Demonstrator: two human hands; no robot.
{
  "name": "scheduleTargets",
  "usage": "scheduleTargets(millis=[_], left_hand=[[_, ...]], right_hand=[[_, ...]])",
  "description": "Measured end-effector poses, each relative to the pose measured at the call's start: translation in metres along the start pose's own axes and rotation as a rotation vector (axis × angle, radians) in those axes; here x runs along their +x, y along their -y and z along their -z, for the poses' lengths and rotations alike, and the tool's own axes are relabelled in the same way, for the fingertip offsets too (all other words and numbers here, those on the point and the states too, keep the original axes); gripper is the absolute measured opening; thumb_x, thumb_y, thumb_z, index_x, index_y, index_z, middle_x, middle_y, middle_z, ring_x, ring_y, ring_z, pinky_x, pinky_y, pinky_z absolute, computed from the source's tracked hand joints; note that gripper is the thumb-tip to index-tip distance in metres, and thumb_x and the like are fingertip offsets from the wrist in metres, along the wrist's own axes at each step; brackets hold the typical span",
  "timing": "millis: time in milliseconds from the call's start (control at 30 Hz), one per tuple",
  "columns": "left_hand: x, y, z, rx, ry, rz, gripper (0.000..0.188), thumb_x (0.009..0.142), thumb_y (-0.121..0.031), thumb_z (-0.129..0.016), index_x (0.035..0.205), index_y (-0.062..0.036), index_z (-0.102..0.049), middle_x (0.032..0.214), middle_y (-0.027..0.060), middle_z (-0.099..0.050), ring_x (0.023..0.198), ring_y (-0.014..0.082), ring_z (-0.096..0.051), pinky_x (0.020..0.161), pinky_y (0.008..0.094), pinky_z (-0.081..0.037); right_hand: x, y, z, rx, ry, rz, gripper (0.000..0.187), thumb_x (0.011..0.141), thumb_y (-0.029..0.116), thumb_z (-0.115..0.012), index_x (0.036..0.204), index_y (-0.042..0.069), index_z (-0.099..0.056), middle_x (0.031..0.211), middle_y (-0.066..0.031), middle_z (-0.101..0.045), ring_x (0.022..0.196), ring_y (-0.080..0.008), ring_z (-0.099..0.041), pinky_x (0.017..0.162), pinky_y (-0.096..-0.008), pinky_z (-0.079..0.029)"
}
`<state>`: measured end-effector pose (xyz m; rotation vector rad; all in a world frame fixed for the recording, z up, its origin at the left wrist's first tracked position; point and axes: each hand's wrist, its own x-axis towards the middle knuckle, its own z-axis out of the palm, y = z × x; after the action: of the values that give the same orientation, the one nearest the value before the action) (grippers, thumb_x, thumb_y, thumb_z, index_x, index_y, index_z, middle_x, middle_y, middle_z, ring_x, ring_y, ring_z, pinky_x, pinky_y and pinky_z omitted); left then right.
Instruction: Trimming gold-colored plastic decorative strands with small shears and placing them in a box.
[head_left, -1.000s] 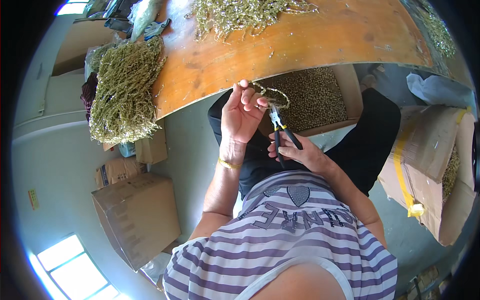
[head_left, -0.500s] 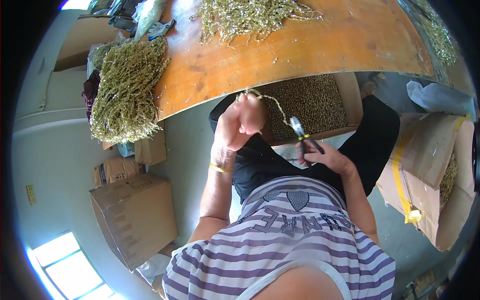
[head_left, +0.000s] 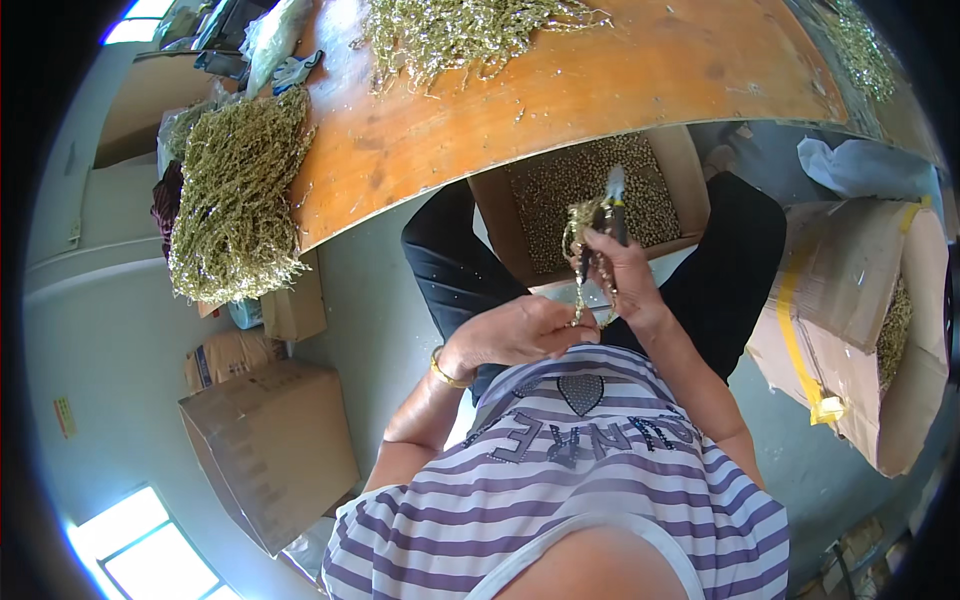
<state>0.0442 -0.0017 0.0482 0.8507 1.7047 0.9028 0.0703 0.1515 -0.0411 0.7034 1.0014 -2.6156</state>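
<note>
My right hand is closed around a pair of pliers with a silver head and black and yellow handles, jaws pointing up and away. A gold beaded strand bunches beside the pliers at its fingers and hangs down in a loop. Close to my waist, my left hand pinches the lower part of that strand between its fingertips. Beyond the hands, between my knees, a cardboard box holds many small gold-brown beads, partly under the table.
An orange-brown wooden table stretches across the front. On it lies a gold strand pile, and a thicker bundle drapes over its left edge. Cardboard cartons stand at left and right, the right one with yellow tape.
My left hand has come down from the table edge toward my waist. My right hand with the pliers has risen, and the strand now bunches beside it. The view has shifted slightly.
</note>
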Motion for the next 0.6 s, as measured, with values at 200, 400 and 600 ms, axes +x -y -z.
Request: scheduleTargets(millis=[200,400,600], left_hand=[[0.002,0.034,-0.006,0.358,-0.466,-0.161,0.035,0.08,-0.018,-0.059,0.109,-0.0003,-0.051,0.095,0.0193,-0.056,0.083,0.0316,-0.056,0.074,0.0346,-0.045],[0.037,0.038,0.012,-0.565,-0.669,-0.124,0.025,0.086,-0.013,-0.053,0.107,0.0003,-0.052,0.094,0.0075,-0.06,0.09,0.0126,-0.055,0.079,0.0258,-0.046],[0.062,0.047,0.003,-1.08,-0.793,-0.274,0.01,0.082,-0.01,-0.058,0.091,-0.004,-0.06,0.083,0.0005,-0.06,0.074,0.006,-0.053,0.071,0.0219,-0.045]], right_hand=[[-0.007,0.019,0.005,-0.143,-0.092,0.343,0.019,0.08,0.008,-0.057,0.098,0.004,-0.052,0.079,-0.0037,-0.057,0.069,-0.0126,-0.057,0.062,-0.0248,-0.047],[-0.011,0.016,-0.008,-0.149,-0.029,0.438,0.034,0.079,0.004,-0.058,0.111,0.002,-0.047,0.087,-0.0034,-0.055,0.076,-0.0138,-0.056,0.068,-0.0275,-0.047],[-0.012,0.006,-0.011,-0.3,-0.066,0.577,0.032,0.079,0.007,-0.061,0.108,0.0,-0.048,0.087,-0.0021,-0.055,0.079,-0.0088,-0.054,0.07,-0.0226,-0.045]])
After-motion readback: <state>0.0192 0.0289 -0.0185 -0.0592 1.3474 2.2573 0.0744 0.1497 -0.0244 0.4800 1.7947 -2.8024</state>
